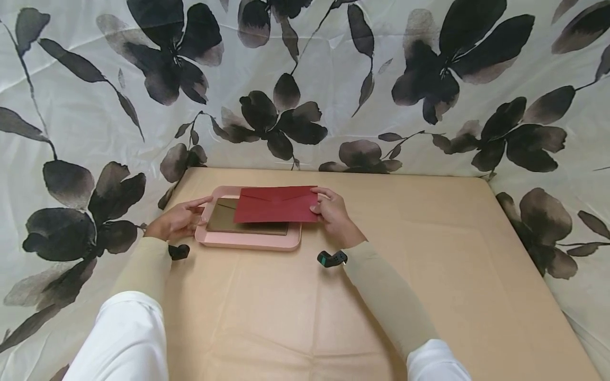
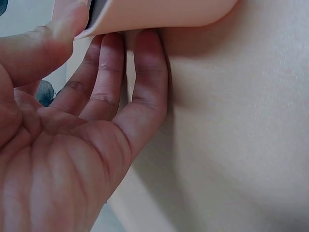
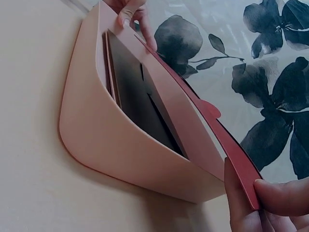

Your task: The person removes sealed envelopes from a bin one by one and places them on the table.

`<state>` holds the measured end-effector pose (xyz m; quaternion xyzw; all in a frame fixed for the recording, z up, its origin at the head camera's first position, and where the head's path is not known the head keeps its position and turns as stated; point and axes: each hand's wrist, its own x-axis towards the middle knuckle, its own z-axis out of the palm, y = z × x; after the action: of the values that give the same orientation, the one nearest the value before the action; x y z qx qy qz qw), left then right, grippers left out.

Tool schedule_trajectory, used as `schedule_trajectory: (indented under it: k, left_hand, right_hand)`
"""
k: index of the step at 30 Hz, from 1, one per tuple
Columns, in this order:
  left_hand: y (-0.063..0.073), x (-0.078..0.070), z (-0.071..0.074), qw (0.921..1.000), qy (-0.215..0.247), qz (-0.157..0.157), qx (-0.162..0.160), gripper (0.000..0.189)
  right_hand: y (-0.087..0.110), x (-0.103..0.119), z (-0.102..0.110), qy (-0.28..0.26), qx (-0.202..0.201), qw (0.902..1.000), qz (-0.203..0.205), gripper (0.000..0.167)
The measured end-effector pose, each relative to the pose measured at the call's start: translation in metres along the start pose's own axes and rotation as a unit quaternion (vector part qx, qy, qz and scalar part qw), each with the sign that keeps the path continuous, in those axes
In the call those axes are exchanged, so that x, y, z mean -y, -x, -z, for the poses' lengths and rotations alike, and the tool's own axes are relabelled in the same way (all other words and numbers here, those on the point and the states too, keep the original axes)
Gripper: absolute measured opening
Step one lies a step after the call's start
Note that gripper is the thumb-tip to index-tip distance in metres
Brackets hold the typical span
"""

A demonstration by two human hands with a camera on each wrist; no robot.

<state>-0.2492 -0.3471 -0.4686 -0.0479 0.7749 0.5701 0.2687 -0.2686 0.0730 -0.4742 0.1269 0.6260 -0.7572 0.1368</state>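
A pink tray (image 1: 248,242) with rounded corners stands on the table, and a brown envelope (image 1: 223,216) lies inside it. My left hand (image 1: 175,221) holds the tray's left end, thumb at the rim and the other fingers against the outside, as the left wrist view shows. With thumb and fingers my right hand (image 1: 335,218) pinches the right edge of a red envelope (image 1: 276,205). That envelope is held above the tray and hides part of the brown one. In the right wrist view, the red envelope (image 3: 212,126) is tilted, apart from the brown envelope (image 3: 135,87).
The table (image 1: 405,238) has a light brown cover with faint creases. A white cloth with dark flowers (image 1: 281,124) hangs behind and beside it. Each wrist wears a black band, one left (image 1: 178,252) and one right (image 1: 332,259).
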Motion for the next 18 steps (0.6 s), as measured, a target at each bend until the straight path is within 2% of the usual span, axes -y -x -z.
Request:
schedule_trajectory:
  k: [7, 18]
  left_hand:
    - [0.0004, 0.0012, 0.0009, 1.0, -0.003, 0.004, -0.002, 0.085]
    - [0.0011, -0.0007, 0.0031, 1.0, 0.006, -0.001, 0.005, 0.086]
  right_hand:
    - [-0.0024, 0.0014, 0.0017, 0.008, 0.001, 0.9999, -0.01, 0.059]
    - [-0.0041, 0.0043, 0.0071, 0.012, -0.007, 0.9999, -0.002, 0.059]
